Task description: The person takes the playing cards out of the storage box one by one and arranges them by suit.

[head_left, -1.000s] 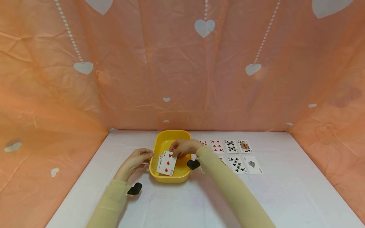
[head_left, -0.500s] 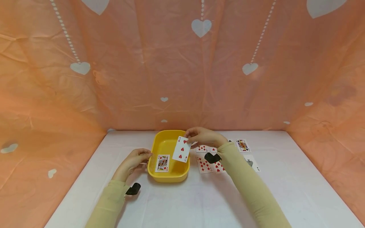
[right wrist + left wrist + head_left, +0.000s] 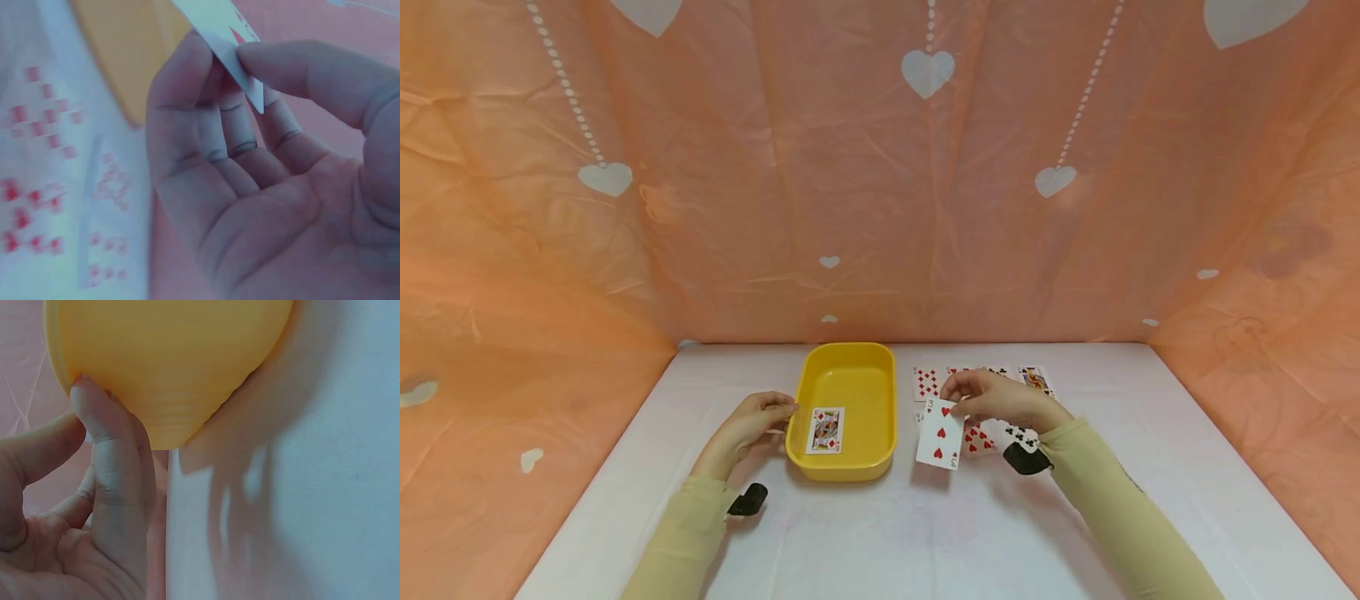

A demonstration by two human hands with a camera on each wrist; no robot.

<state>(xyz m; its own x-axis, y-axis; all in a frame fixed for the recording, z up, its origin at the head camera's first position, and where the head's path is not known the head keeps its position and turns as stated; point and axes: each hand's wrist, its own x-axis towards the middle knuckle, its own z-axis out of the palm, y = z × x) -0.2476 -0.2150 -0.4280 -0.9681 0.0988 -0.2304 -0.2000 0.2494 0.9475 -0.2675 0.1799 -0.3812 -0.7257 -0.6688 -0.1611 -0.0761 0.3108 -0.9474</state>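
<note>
My right hand (image 3: 1003, 402) pinches a three of hearts playing card (image 3: 940, 437) between thumb and fingers, face up and tilted. The card hangs just right of a yellow plastic tray (image 3: 842, 472), over the near-left end of the laid-out cards. In the right wrist view the card (image 3: 228, 53) is seen nearly edge-on at the fingertips. At the tray's left rim, my left hand (image 3: 748, 433) holds on with thumb and fingertips; the left wrist view has these fingers (image 3: 112, 444) against the tray's outer wall. A king of diamonds (image 3: 826, 431) lies face up inside the tray, near its front left.
Two rows of face-up cards lie right of the tray, among them a ten of diamonds (image 3: 927, 384), a face card (image 3: 1034, 378) and a clubs card (image 3: 1021, 436). My right hand and forearm hide part of them. An orange curtain (image 3: 1000, 250) rises behind the white table (image 3: 850, 542).
My right hand has carried the three of hearts out of the tray, rightward to over the cards' left end. The king of diamonds stayed inside, now uncovered. My left hand kept its place.
</note>
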